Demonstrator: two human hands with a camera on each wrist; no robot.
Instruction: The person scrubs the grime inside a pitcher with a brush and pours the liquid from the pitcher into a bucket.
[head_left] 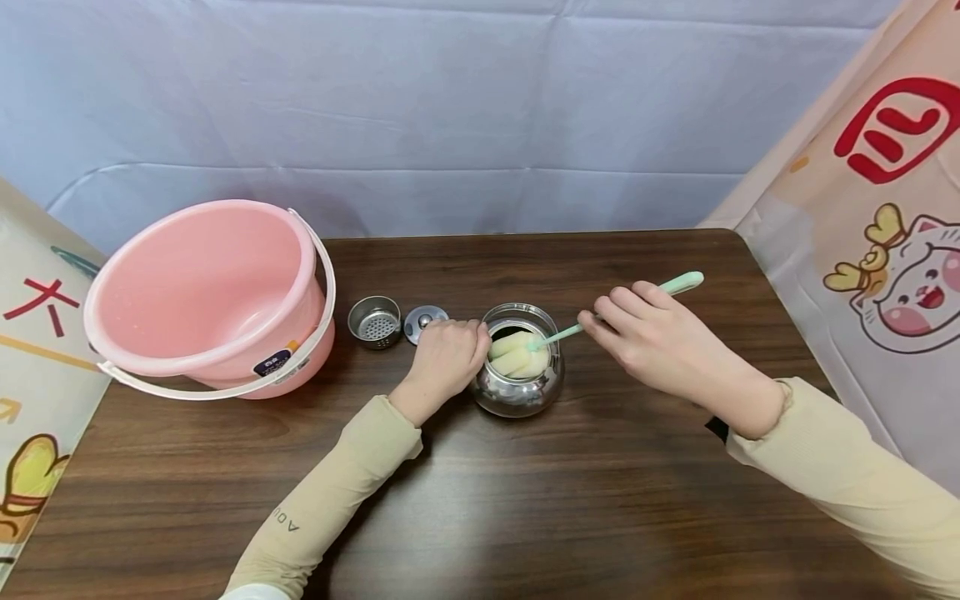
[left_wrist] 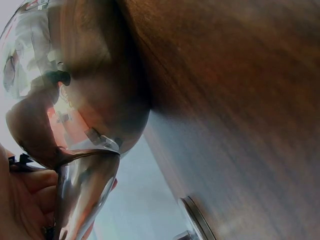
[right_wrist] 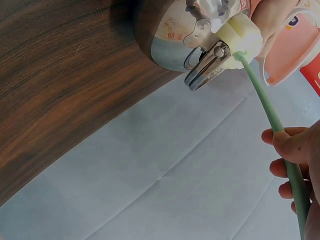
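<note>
A shiny steel teapot (head_left: 517, 398) stands uncovered on the dark wooden table. My left hand (head_left: 448, 354) grips its left side near the rim; in the left wrist view the fingers show behind the spout (left_wrist: 85, 192). My right hand (head_left: 645, 333) holds the pale green handle (right_wrist: 267, 107) of a sponge brush. Its pale yellow sponge head (head_left: 517, 357) sits in the teapot's mouth, with the top showing and the lower part hidden inside. The right wrist view shows a metal hinge (right_wrist: 210, 62) on the teapot's side, close by the sponge.
Left of the teapot lie a small steel lid (head_left: 426, 321) and a perforated steel strainer cup (head_left: 375, 323). Farther left stands a large pink bucket (head_left: 195, 283), its white carrying handle (head_left: 217, 393) hanging over the front. A pale cloth backdrop (head_left: 450, 117) rises behind the table.
</note>
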